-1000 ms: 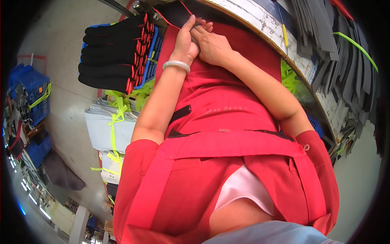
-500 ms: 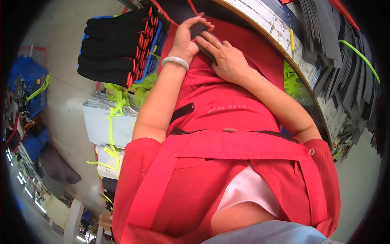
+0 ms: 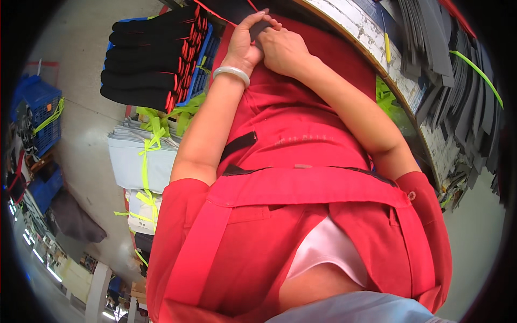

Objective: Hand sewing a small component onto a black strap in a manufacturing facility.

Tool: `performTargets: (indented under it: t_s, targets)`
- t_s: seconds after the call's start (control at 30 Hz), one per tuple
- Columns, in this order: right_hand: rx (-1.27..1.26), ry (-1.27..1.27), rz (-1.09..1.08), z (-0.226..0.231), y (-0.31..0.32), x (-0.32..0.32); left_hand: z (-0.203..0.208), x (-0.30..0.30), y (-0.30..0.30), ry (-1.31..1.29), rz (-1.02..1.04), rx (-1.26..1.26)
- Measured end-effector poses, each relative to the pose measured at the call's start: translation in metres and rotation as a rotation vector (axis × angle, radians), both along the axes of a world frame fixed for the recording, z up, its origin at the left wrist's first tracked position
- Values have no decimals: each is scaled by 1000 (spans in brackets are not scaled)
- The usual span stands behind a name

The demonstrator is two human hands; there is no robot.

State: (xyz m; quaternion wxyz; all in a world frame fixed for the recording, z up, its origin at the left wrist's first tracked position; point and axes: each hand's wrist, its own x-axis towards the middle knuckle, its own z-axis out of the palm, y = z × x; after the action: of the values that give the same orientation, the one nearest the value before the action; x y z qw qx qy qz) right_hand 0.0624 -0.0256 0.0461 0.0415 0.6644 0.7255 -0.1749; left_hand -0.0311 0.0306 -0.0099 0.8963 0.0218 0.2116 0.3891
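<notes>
Workshop floor of pale grey concrete (image 3: 91,116) forms the backdrop; against a red apron (image 3: 291,134), the left hand (image 3: 245,46), with a pale bangle (image 3: 231,72) at the wrist, and the right hand (image 3: 283,48) meet, both closed in a pinch on a small dark flat fabric piece (image 3: 260,29) at the curved edge of the table (image 3: 371,40). Outward lie a stack of black red-edged pieces in a blue crate (image 3: 148,64), white bundles tied with yellow-green strapping (image 3: 137,156), and grey strips (image 3: 458,70) beyond the table. Judged from this, the piece is mid-handling, not yet set down.
</notes>
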Motion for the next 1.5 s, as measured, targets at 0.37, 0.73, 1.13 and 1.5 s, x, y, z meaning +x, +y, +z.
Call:
performTargets:
  t_s: [0.37, 0.73, 1.13, 1.5]
  targets:
    - [101, 203, -10, 1, -13, 6, 3, -3, -10, -55, -41, 1]
    - [-39, 98, 42, 11, -9, -5, -3, -11, 1, -113, 9, -54]
    - [95, 187, 17, 21, -34, -2, 9, -17, -1, -112, -16, -65]
    - [151, 212, 105, 23, -37, 2, -4, -17, 5, -132, 45, -54]
